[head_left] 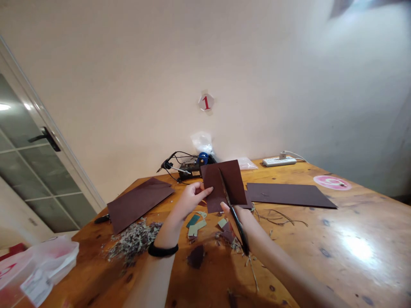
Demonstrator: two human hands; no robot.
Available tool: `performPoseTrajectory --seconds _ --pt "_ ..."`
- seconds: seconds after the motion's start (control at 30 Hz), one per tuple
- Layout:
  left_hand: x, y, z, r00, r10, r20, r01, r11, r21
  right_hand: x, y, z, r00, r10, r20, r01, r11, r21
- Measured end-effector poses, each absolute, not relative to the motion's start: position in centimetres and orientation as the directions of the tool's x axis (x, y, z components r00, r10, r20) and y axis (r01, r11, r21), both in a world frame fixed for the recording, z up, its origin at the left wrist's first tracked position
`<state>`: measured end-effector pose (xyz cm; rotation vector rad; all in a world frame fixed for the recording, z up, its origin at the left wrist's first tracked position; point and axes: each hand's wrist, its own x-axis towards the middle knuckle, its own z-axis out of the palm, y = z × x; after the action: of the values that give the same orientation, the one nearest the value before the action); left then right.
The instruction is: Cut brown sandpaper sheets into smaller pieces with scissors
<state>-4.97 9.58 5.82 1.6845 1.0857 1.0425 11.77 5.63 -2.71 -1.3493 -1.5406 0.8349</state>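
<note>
My left hand [194,196] pinches the left edge of a dark brown sheet [236,182], held up over the table. My right hand [242,220] grips black-handled scissors [237,226], whose blades point up and lie along the middle of the sheet, with a slit between its two parts. Below my hands are green and beige paper scraps [196,226] and a dark brown scrap [195,256]. A heap of shredded bits [136,241] lies beside my left forearm.
Brown sheets [139,203] lie left, another brown sheet [290,195] right. Brown strings [279,218] are near my right hand. Behind stand a black device with cables [189,170] and a power strip [279,161]. Plastic containers [48,261] sit at lower left.
</note>
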Motion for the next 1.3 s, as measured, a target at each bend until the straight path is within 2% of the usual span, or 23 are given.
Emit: performPoseTrajectory --seconds 0.2,0.37,0.47,0.63,0.8,0.97,1.17,1.3 --pt "-4.9 8.9 6.6 0.335 0.93 0.153 0.191 -0.226 0.955 11.9 5.4 -2.4 -0.021 0.976 0.218 0.293 0.214 -0.932" --pt "-4.2 9.2 5.6 0.16 0.977 0.138 0.047 -0.147 0.988 11.4 4.5 -1.4 -0.036 0.975 0.219 0.297 0.219 -0.929" --pt "-3.7 9.5 5.0 0.081 0.972 0.221 0.001 -0.222 0.975 11.1 4.1 -1.1 -0.058 0.974 0.221 0.308 0.228 -0.924" --pt "-3.3 9.6 4.7 0.05 0.941 0.336 0.042 -0.338 0.94 11.2 3.5 -0.4 -0.084 0.968 0.238 0.401 0.251 -0.881" --pt "-2.9 9.5 4.3 -0.013 0.903 0.43 0.176 -0.421 0.89 11.2 3.4 -0.2 -0.056 0.973 0.223 0.416 0.225 -0.881" --pt "-2.8 9.3 4.2 -0.039 0.881 0.472 0.245 -0.449 0.859 11.1 3.6 -0.4 -0.083 0.976 0.2 0.422 0.216 -0.88" --pt "-3.0 9.4 4.4 0.01 0.885 0.465 0.271 -0.45 0.851 10.9 3.7 -0.7 -0.034 0.984 0.175 0.427 0.173 -0.888" --pt "-3.0 9.3 4.3 0.018 0.878 0.478 0.314 -0.459 0.831 11.0 3.6 -0.6 -0.072 0.985 0.158 0.382 0.174 -0.908"
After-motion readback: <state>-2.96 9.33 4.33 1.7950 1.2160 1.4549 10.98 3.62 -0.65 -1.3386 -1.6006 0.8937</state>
